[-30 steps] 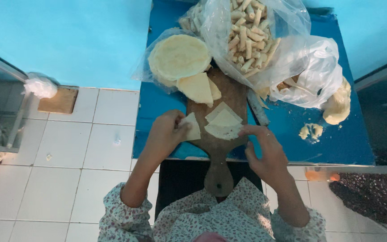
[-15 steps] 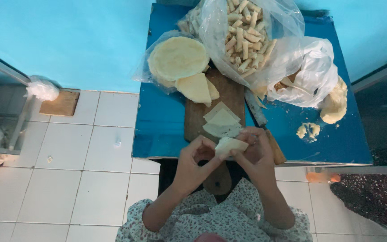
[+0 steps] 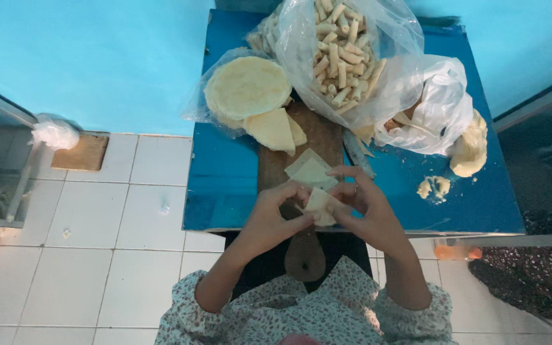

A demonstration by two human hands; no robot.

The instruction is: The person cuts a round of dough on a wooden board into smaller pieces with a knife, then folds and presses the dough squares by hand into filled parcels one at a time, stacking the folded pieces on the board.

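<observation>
From the head view, our left hand (image 3: 275, 220) and right hand (image 3: 364, 207) pinched a pale triangular pastry sheet (image 3: 319, 206) between fingertips, above the near edge of the blue table (image 3: 225, 185). More cut sheets (image 3: 310, 170) lay on the wooden board (image 3: 314, 137), beside a round stack of wrappers (image 3: 246, 88) and a clear bag of rolled pastries (image 3: 341, 54).

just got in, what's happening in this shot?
A person holds a small pale wrapper piece between both hands, left hand and right hand, above the near end of a wooden cutting board on a blue table. More cut wrapper pieces lie on the board. Behind it sit a stack of round wrappers in plastic and a clear bag of finished rolls. A lump of pale filling lies to the right.
</observation>
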